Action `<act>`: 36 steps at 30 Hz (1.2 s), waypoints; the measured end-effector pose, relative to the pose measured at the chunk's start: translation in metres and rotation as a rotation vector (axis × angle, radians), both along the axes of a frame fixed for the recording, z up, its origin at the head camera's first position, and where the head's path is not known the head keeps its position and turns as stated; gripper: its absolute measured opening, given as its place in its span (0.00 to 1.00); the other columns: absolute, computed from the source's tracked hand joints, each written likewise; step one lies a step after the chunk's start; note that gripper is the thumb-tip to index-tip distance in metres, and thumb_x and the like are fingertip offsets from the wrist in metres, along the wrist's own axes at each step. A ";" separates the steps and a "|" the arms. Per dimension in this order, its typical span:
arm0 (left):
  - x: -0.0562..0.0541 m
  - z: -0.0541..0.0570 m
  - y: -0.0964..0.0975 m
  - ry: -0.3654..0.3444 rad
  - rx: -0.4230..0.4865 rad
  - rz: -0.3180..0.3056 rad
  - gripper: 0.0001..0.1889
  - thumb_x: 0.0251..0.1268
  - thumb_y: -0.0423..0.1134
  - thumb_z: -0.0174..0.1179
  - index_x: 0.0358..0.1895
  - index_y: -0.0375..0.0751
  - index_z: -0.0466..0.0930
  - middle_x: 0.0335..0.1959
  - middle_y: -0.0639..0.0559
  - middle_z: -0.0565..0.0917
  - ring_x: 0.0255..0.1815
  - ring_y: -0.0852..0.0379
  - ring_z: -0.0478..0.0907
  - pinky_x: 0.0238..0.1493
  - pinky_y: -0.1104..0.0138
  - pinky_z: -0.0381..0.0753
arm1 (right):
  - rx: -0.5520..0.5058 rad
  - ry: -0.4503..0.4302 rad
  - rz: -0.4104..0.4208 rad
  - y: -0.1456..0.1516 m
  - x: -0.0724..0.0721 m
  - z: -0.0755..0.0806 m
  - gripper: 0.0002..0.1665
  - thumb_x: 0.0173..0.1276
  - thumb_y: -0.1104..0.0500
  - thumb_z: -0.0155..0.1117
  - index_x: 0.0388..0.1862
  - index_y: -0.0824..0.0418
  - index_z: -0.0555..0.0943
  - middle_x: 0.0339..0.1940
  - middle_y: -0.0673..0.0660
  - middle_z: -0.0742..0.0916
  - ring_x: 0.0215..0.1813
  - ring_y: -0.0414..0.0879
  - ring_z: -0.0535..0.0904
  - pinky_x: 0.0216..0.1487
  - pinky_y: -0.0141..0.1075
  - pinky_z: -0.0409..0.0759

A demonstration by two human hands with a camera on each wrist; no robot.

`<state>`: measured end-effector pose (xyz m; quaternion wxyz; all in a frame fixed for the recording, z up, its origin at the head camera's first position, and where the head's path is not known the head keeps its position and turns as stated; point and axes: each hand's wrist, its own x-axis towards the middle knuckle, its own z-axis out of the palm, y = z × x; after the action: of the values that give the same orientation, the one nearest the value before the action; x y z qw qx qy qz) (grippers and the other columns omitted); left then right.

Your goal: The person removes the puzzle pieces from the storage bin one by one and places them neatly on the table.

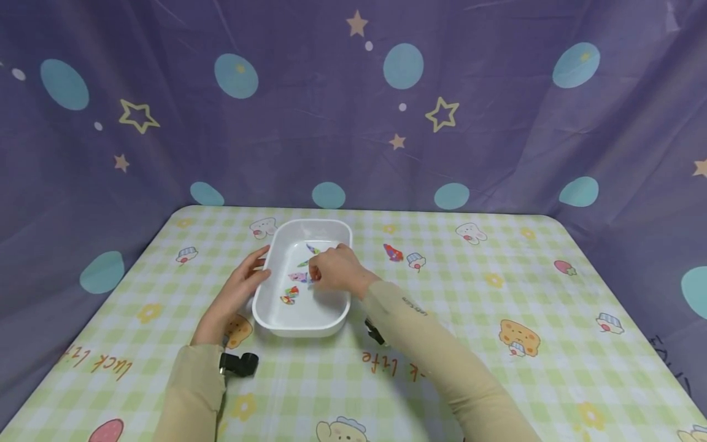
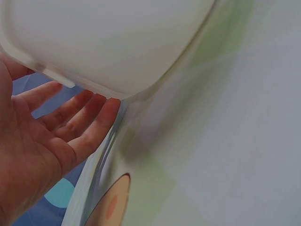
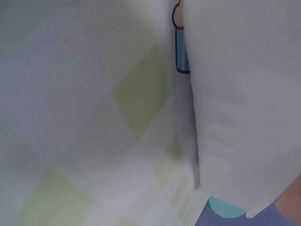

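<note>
A white rectangular tray [image 1: 302, 319] with rounded corners stands on the table. My left hand [image 1: 243, 282] holds its left side, thumb at the rim; in the left wrist view the fingertips of the left hand [image 2: 56, 127] touch the outer wall. My right hand [image 1: 337, 270] reaches over the right rim into the tray, its fingers curled downward at a small bluish piece [image 1: 311, 281]; the fingertips are mostly hidden. Other small colourful flat pieces lie inside, among them a pinkish piece [image 1: 297, 277] and a red-green piece [image 1: 290, 291].
A red colourful piece [image 1: 393, 252] lies on the table right of the tray. The green-checked tablecloth [image 1: 453, 276] carries printed cartoons. A purple curtain [image 1: 331, 141] hangs behind the table. A black wrist-camera mount [image 1: 240, 364] sits at my left wrist.
</note>
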<state>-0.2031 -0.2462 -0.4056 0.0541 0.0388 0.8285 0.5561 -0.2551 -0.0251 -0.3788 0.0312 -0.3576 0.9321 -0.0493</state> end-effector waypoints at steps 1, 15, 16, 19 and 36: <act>0.000 0.000 0.000 -0.001 0.002 0.001 0.31 0.69 0.47 0.47 0.72 0.57 0.47 0.66 0.39 0.60 0.62 0.41 0.62 0.57 0.50 0.66 | 0.004 0.008 0.003 0.000 0.000 0.000 0.07 0.53 0.49 0.66 0.32 0.43 0.81 0.25 0.36 0.81 0.30 0.34 0.73 0.45 0.35 0.64; 0.000 0.000 0.000 -0.005 0.015 0.004 0.31 0.69 0.47 0.47 0.72 0.57 0.47 0.65 0.39 0.60 0.61 0.42 0.63 0.53 0.53 0.69 | -0.073 0.026 0.001 0.014 -0.005 0.012 0.15 0.55 0.52 0.62 0.42 0.44 0.84 0.29 0.36 0.83 0.34 0.31 0.75 0.54 0.40 0.65; 0.000 0.000 0.000 -0.005 0.014 0.005 0.31 0.69 0.47 0.47 0.72 0.56 0.47 0.65 0.39 0.60 0.60 0.42 0.63 0.53 0.54 0.69 | -0.082 0.027 0.002 0.015 -0.005 0.013 0.14 0.55 0.52 0.62 0.42 0.45 0.84 0.29 0.36 0.83 0.34 0.31 0.76 0.55 0.41 0.65; 0.000 0.001 0.001 -0.001 0.009 0.006 0.31 0.69 0.47 0.47 0.72 0.55 0.47 0.64 0.39 0.61 0.60 0.42 0.64 0.52 0.54 0.70 | -0.098 0.042 0.015 0.019 -0.006 0.018 0.13 0.54 0.53 0.62 0.40 0.44 0.84 0.30 0.37 0.84 0.34 0.31 0.76 0.56 0.41 0.65; -0.001 -0.001 0.000 -0.001 0.010 -0.001 0.31 0.69 0.46 0.46 0.72 0.53 0.46 0.64 0.38 0.60 0.60 0.42 0.63 0.54 0.54 0.69 | -0.190 0.085 0.033 0.051 -0.013 0.029 0.13 0.58 0.55 0.59 0.43 0.48 0.84 0.32 0.42 0.85 0.30 0.34 0.76 0.47 0.37 0.70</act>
<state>-0.2043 -0.2461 -0.4063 0.0546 0.0393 0.8257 0.5600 -0.2683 0.0262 -0.3503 -0.0415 -0.3761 0.9176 -0.1219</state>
